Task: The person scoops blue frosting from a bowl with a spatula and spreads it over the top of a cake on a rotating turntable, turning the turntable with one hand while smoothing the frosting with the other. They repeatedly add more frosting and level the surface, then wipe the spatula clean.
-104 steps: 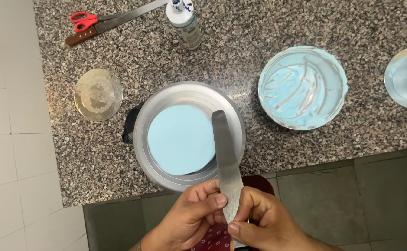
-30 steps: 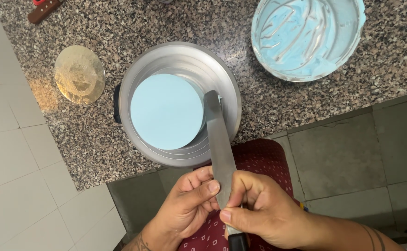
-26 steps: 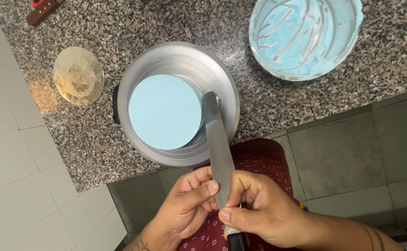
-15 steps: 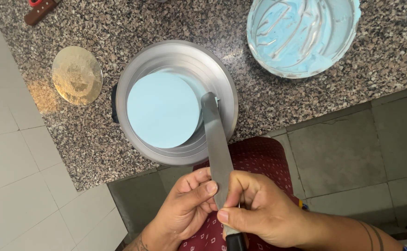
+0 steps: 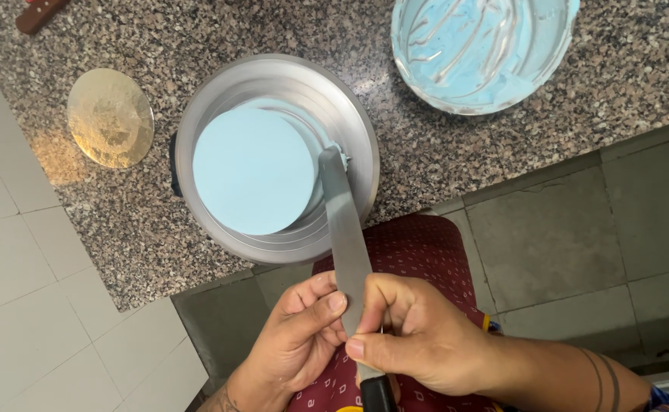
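Together, our right hand (image 5: 418,336) and left hand (image 5: 304,336) grip the long flat steel palette knife (image 5: 342,221), steadying its tip against the round pale-blue iced cake (image 5: 252,169). It sits on a silver metal turntable (image 5: 349,122) near the granite counter's (image 5: 502,145) front edge, within easy reach.

Granite counter (image 5: 502,145): turntable (image 5: 349,114), bowl (image 5: 481,103), perhaps coaster (image 5: 111,117)

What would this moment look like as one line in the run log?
right hand: grips spatula | left hand: fingers on blade | blade tip: at edge of blue cake | cake: on turntable | bowl: blue icing
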